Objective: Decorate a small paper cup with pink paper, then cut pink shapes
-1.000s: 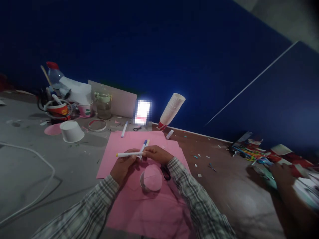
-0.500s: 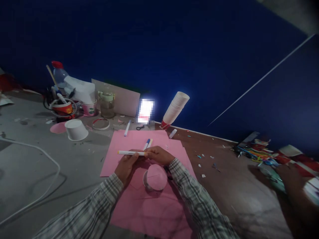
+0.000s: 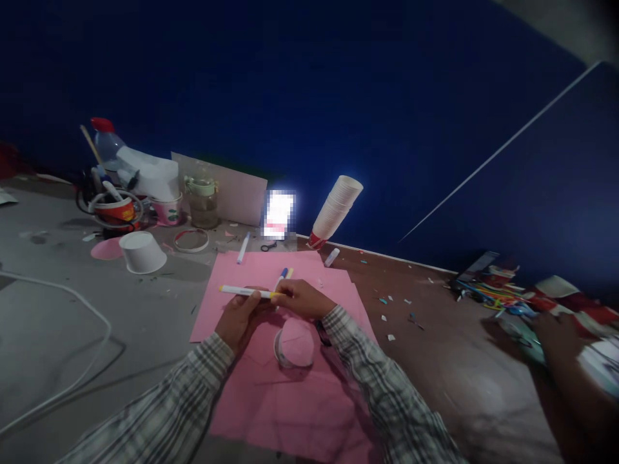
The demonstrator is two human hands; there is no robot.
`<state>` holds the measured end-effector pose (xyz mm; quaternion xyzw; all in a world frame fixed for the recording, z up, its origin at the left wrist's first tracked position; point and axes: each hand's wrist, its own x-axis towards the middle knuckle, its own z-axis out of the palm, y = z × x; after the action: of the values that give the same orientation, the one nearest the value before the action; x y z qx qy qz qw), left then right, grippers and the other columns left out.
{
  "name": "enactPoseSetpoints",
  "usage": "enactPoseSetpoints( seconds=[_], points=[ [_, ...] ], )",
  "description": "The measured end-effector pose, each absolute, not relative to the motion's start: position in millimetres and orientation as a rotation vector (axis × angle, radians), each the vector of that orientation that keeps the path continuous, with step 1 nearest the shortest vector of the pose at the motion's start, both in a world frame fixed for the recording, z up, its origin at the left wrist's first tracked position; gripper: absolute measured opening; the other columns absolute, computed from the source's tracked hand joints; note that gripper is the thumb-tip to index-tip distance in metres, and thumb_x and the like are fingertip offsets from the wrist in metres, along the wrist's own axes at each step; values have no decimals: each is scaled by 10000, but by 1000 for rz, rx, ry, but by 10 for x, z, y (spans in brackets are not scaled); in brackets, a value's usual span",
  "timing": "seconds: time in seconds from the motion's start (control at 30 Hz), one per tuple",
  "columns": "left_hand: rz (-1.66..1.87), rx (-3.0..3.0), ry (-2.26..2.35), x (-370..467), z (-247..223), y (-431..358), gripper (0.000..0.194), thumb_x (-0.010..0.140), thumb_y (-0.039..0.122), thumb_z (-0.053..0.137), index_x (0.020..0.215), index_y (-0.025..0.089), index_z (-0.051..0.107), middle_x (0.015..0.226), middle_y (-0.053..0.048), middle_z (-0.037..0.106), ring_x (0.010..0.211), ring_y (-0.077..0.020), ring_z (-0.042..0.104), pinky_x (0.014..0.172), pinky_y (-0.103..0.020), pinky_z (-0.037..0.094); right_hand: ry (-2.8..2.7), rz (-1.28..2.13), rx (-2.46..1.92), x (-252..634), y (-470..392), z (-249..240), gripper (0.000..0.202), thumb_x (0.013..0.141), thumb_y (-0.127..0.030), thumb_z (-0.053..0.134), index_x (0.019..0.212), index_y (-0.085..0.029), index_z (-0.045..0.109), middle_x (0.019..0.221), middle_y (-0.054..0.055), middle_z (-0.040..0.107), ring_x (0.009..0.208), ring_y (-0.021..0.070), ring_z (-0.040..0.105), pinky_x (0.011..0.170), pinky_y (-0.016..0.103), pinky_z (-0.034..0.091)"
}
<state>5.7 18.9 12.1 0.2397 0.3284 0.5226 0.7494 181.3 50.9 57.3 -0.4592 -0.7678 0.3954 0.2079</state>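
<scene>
A white marker with yellow ends lies nearly level between my hands, above pink paper sheets. My left hand grips its barrel, the thumb along the side facing me. At the marker's right end, the fingers of my right hand pinch the yellow part. Just below my hands sits a paper cup covered in pink paper, lying tilted on the sheets. Partly hidden behind my right hand are a blue-capped marker and a yellow one.
A tall stack of paper cups leans at the wall beside a bright blurred screen. To the left stand a white paper cup, a glass jar and a pot of tools. Another person's hand is at right.
The marker has shifted slightly left, and more of its yellow right end shows by my right fingers. Both hands keep their grip. The whole view has drifted a little.
</scene>
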Motion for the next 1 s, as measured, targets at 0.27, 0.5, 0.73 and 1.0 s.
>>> enactPoseSetpoints(
  seconds=[0.27,0.5,0.73,1.0],
  points=[
    [1168,623,759,93,115,189,424,632,462,838,834,127,675,659,-21,705,607,-147,651,625,-268,544,-2328,1122,-1162,1792,500,605,149,849,-278,684,766,-163,639,749,-14,618,723,129,566,685,241,419],
    [1162,567,794,79,130,205,451,560,444,880,831,129,704,684,-18,713,625,-136,651,629,-254,541,-2300,1123,-1017,1788,554,506,306,903,-403,612,720,-159,628,693,-20,561,658,113,511,638,236,406],
    [1135,565,772,81,131,208,427,573,381,884,866,124,709,668,-21,702,606,-119,634,599,-227,519,-2148,1325,-1064,1850,541,433,383,892,-505,592,788,-145,675,707,-17,574,638,109,516,610,231,418],
    [1178,639,801,95,131,200,433,597,407,853,873,128,672,644,3,656,532,-112,582,494,-234,492,-2013,1464,-1080,1836,517,359,336,919,-453,565,863,-142,680,805,19,688,773,148,614,727,251,473]
  ],
)
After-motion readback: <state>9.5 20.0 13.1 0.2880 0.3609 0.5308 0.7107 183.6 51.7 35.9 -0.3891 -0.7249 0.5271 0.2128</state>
